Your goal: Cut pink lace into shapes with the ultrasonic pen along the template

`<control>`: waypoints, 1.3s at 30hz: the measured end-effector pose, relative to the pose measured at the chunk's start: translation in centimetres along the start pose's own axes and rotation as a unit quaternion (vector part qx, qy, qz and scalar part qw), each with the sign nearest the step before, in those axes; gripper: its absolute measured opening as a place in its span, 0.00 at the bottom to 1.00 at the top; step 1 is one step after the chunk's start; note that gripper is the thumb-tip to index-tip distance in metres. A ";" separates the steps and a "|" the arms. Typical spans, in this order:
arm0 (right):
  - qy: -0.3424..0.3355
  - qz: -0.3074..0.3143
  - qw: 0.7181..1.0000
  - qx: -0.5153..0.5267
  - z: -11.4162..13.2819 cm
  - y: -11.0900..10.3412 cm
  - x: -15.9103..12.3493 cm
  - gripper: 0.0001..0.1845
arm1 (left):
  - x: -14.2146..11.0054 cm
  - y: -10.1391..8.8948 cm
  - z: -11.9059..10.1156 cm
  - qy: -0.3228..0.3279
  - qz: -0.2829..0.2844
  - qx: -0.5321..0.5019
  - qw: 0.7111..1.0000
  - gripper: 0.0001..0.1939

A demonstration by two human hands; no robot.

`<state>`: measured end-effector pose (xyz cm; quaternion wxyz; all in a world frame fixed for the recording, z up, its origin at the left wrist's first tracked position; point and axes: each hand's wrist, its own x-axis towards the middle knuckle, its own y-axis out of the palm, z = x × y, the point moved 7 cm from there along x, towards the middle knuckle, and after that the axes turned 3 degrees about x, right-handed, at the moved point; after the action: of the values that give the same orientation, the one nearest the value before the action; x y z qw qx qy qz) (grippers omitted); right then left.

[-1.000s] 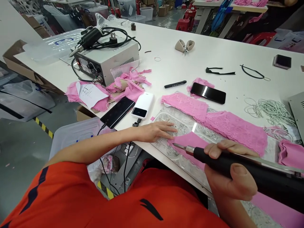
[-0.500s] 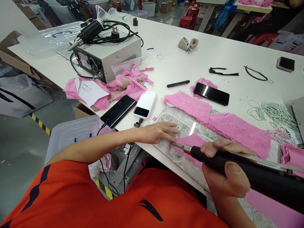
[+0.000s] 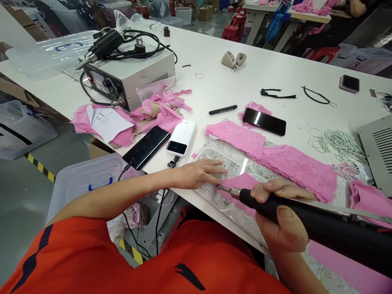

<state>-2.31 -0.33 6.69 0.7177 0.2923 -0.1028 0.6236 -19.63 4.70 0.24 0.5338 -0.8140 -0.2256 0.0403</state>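
Observation:
My left hand (image 3: pixel 202 173) lies flat with its fingers stretched out on a clear template board (image 3: pixel 214 157), its fingertips at the left corner of a pink fabric piece (image 3: pixel 241 181). In my right hand (image 3: pixel 281 212) is a thick black handheld ultrasonic welding tool (image 3: pixel 321 222) with a narrow metal tip, the fingers wrapped round its body. The tip meets the pink fabric close to my left fingertips. Behind the board's middle runs a folded strip of pink lace (image 3: pixel 297 167). More smooth pink fabric (image 3: pixel 343 265) shows under the tool at the lower right.
A generator box (image 3: pixel 147 77) with a second tool and coiled cable stands at the back left, beside pink lace pieces (image 3: pixel 116 122). Two phones (image 3: pixel 147 147), a white power bank (image 3: pixel 182 136), a black marker (image 3: pixel 223 110) and pale elastic loops (image 3: pixel 339 145) lie around the board.
The tool's tip has shifted slightly left and down onto the fabric's corner beside my left fingers. My left hand stays pressed in place. The camera view has turned slightly.

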 end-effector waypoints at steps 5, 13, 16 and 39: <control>-0.031 -0.087 0.995 -0.027 1.1 -3.6 1.5 0.08 | -0.2 -0.5 -0.3 0.019 -0.019 0.013 1.000 0.27; -0.050 -0.179 0.980 -0.065 0.4 -7.0 3.9 0.07 | 0.1 -0.5 -1.9 0.079 -0.065 0.057 0.993 0.16; -0.048 -0.162 0.984 -0.061 -0.3 -6.7 3.9 0.07 | -0.4 -0.8 -2.3 0.089 -0.084 0.058 0.991 0.15; -0.041 -0.162 0.982 -0.085 0.0 -6.5 4.1 0.06 | -2.3 -1.1 -3.0 0.113 -0.119 0.053 0.985 0.15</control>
<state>4.73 2.80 6.90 0.8265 0.2681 -0.1364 0.4759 -21.16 1.61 2.11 0.5992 -0.7512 -0.2569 -0.1036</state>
